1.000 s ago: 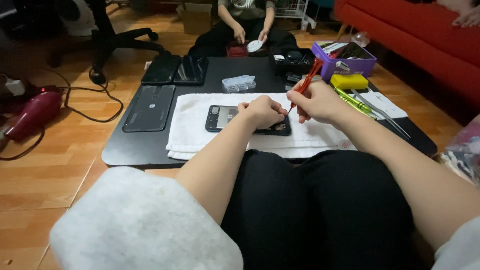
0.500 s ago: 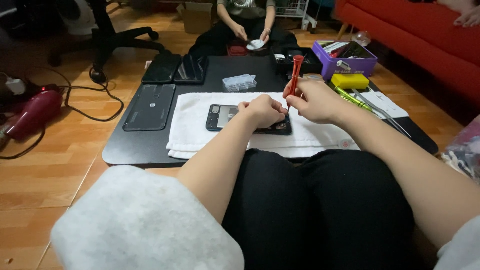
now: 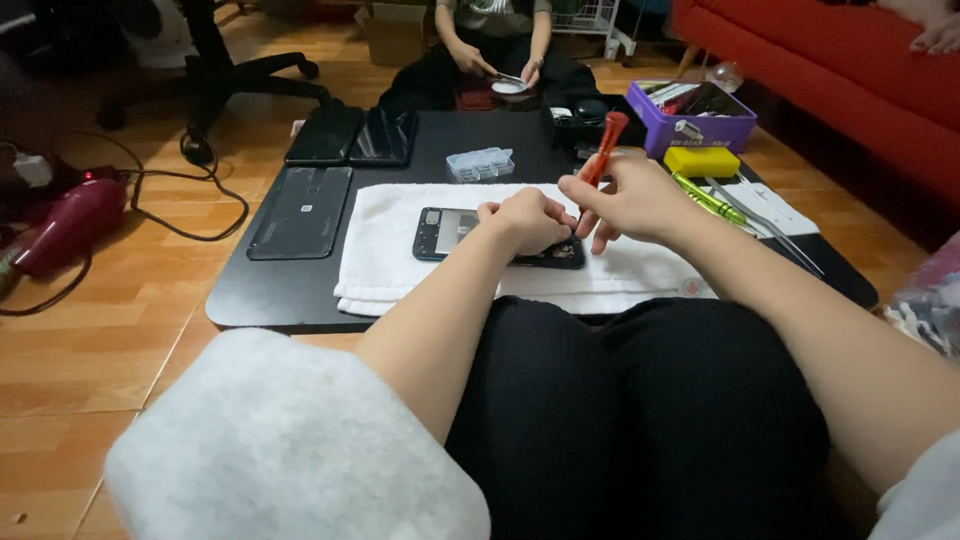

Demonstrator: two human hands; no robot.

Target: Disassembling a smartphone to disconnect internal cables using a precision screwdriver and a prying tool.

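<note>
1. A purple box stood at the far right of the low black table, rectangular and open-topped, with a pale label strip on its near wall; tools lay inside it.
2. Just near of it sat a flat yellow block, and a small clear plastic case lay near the middle of the table's far half.
3. The opened phone, dark and with its back off, lay flat on a white towel spread across the near half of the table.
4. The left hand was curled knuckles-up on the phone's right part, fingers pressed down on it, the forearm reaching in from the near side.
5. The right hand pinched a red-handled screwdriver between thumb and fingertips, the handle tilted up and away, the tip down at the phone's right end, hidden behind the fingers.
6. A green-handled tool and a thin metal tool lay to the right of that hand.
7. Three dark phones lay on the left part of the table.
8. Beyond the far edge, another person's hands held a small white object.
9. The floor was wood planks; a red hair dryer lay at the left and a red sofa ran along the right.
</note>
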